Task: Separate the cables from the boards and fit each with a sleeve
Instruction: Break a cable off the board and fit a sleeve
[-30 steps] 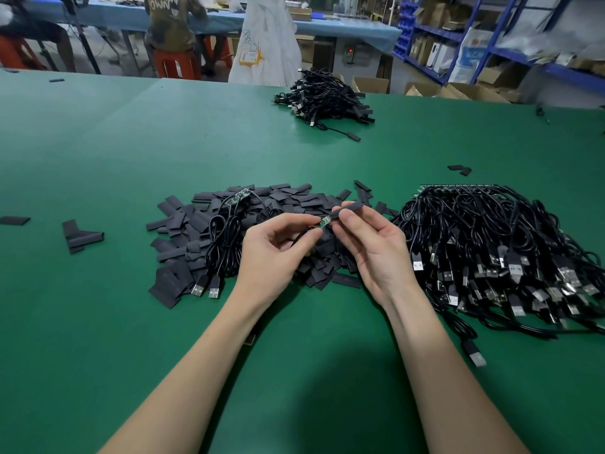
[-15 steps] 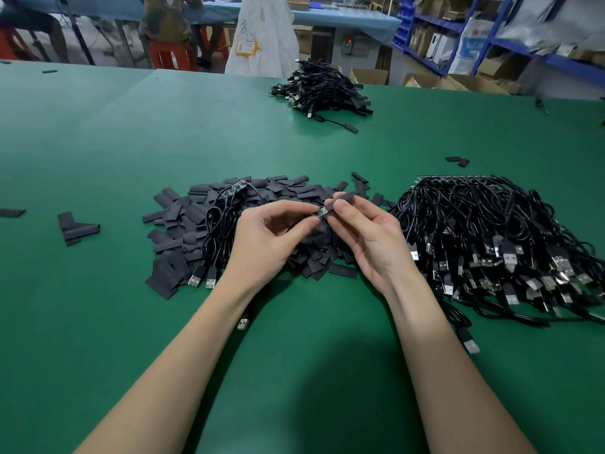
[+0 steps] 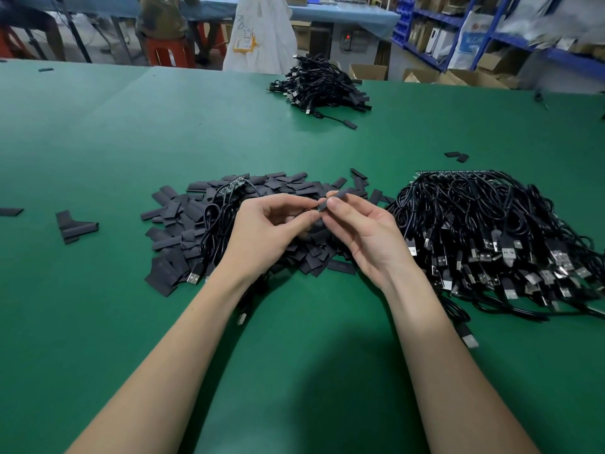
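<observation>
My left hand (image 3: 271, 231) pinches the end of a thin black cable, most of it hidden under my palm. My right hand (image 3: 360, 234) holds a dark sleeve (image 3: 340, 195) between thumb and forefinger, its lower end meeting the cable's small board at my fingertips. Both hands hover over a heap of flat dark sleeves (image 3: 203, 224). Two loose cables (image 3: 212, 234) with a small board (image 3: 230, 188) lie on that heap. A big tangle of black USB cables (image 3: 491, 234) still joined to a board strip (image 3: 455, 172) lies to the right.
A second pile of black cables (image 3: 322, 85) sits at the far side of the green table (image 3: 98, 142). Stray sleeves (image 3: 73, 226) lie at the left, two more (image 3: 456, 156) beyond the tangle. One USB plug (image 3: 468, 337) lies beside my right forearm. People, stools and shelving stand behind the table.
The green tip of the small board between my fingertips is now covered by the sleeve. My fingertips have closed together, and the hands sit slightly higher in view.
</observation>
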A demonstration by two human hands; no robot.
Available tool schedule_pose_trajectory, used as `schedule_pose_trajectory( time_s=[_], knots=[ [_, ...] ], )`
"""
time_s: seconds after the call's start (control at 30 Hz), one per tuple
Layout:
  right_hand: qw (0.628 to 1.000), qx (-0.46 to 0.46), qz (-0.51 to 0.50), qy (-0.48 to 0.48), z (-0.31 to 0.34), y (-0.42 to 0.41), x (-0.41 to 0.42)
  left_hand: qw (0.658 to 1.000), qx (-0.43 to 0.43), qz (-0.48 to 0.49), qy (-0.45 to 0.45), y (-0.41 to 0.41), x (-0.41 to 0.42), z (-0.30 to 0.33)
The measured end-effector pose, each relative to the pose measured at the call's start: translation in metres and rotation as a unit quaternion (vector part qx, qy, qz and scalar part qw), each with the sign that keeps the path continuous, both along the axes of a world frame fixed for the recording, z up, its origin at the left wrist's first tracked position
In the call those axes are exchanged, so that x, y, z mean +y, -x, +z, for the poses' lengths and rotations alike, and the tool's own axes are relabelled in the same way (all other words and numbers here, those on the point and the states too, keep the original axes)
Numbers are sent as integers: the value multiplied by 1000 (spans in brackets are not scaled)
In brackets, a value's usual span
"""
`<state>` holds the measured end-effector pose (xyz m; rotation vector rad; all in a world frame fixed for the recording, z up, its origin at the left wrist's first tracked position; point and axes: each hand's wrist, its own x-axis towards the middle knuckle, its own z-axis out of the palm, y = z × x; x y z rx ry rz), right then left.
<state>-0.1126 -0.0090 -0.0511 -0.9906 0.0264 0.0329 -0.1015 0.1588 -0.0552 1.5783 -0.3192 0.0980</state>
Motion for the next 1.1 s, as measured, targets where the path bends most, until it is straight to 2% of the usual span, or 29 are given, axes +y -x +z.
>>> schedule_pose_trajectory(
  time_s=[0.1, 0.3, 0.67, 0.97, 1.1],
  knots=[
    [1000, -4, -11, 10, -1, 0, 4, 1000, 9, -7, 6, 0, 0, 2],
    [998, 4, -50, -28, -2, -1, 5, 999, 41, -33, -10, -4, 9, 3],
    [999, 13, -40, -19, -2, 2, 12, 999, -27, 1, -33, -2, 5, 5],
    [998, 14, -54, -37, -1, 3, 16, 999, 27, -17, 40, -2, 1, 3],
    [998, 11, -55, -25, -2, 3, 17, 999, 15, -10, 38, -2, 0, 3]
  ],
)
